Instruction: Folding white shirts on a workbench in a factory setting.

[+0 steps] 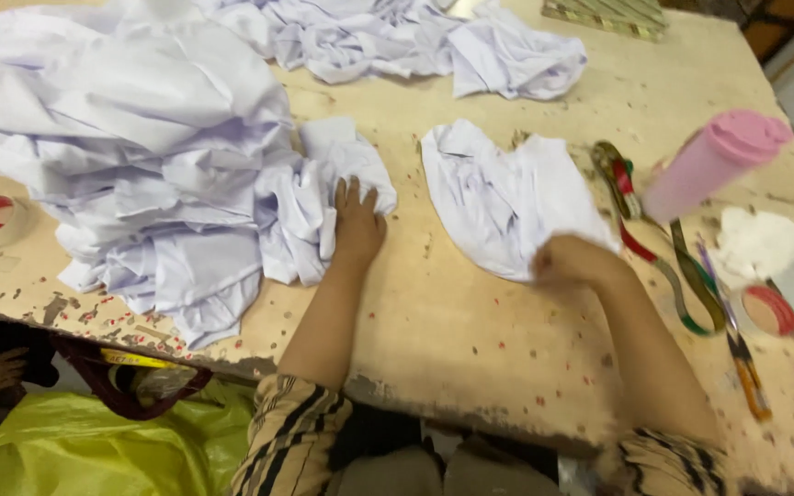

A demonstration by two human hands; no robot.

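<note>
Worn wooden table (470, 321) under white cloth pile (140, 138), pink tumbler (714, 161).

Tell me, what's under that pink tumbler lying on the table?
The pink tumbler lies tilted over the worn wooden table, beside a striped ribbon. Whatever is directly beneath it is hidden.

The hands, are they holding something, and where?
The right hand grips the small white cloth piece at its near edge. The left hand rests on the big white cloth pile.
</note>
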